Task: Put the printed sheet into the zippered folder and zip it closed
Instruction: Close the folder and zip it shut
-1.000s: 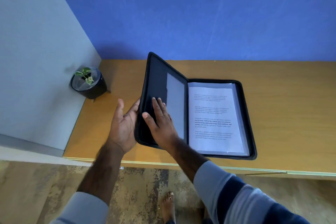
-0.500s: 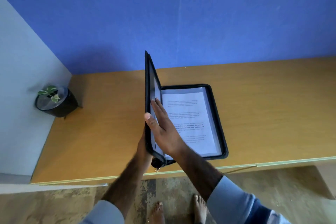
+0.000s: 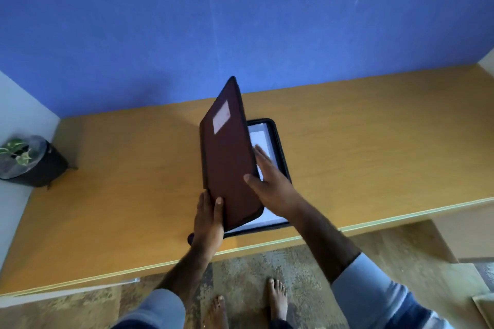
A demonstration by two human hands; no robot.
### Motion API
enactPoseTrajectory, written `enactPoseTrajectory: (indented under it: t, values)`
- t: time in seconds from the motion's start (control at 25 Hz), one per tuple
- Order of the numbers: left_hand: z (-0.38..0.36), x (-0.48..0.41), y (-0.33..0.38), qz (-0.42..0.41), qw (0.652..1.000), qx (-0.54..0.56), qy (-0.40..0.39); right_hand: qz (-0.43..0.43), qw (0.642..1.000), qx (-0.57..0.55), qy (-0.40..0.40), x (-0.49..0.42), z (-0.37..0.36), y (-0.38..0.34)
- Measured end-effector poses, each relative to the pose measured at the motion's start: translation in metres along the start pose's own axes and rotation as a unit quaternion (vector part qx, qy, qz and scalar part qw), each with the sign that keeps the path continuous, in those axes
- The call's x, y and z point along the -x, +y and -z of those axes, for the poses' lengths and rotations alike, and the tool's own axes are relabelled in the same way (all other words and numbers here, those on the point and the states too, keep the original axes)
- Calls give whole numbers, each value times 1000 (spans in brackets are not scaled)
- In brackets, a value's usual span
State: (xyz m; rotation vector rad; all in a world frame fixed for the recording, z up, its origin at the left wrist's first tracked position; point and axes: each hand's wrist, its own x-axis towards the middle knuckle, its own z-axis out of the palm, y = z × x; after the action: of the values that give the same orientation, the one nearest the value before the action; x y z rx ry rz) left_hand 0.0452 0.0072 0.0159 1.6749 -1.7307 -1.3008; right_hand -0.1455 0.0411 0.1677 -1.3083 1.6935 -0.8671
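maroon zippered folder (image 3: 228, 157) half shut over printed sheet (image 3: 260, 145)

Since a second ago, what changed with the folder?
The cover swung from leaning left, past upright, now tipping over the printed sheet. The left hand moved to grip its near edge; the right hand pinches it, fingers inside. Unchanged: folder base on the desk, sheet inside.

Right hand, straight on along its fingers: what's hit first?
Probably the inside of the folder cover, leaning over the right hand; depth unclear, it may slide along the printed sheet instead.
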Motion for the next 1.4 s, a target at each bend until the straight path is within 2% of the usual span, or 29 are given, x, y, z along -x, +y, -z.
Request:
enactPoseTrajectory:
  t: [0.12,0.2,0.36,0.44,0.52,0.72,1.08,1.4]
  values:
    - [-7,12,17,-8,991,-130,-7,-28,999,29,-3,-1,27,51]
    - [-13,17,19,-23,984,-174,-17,-34,999,42,-3,0,36,81]
    - [-25,18,14,-25,969,-245,3,-101,994,31,8,1,31,129]
    - [-27,17,11,-30,962,-270,7,-128,990,63,7,0,27,138]
    - [-27,17,8,-33,960,-279,3,-146,984,102,-8,1,23,143]
    - [-23,15,0,-49,956,-289,6,-103,977,184,-32,6,14,161]
    - [-25,10,4,-38,972,-230,-8,-110,988,108,-2,-7,10,169]
    - [-21,-12,19,-35,976,-213,-30,-88,986,137,20,-33,10,168]
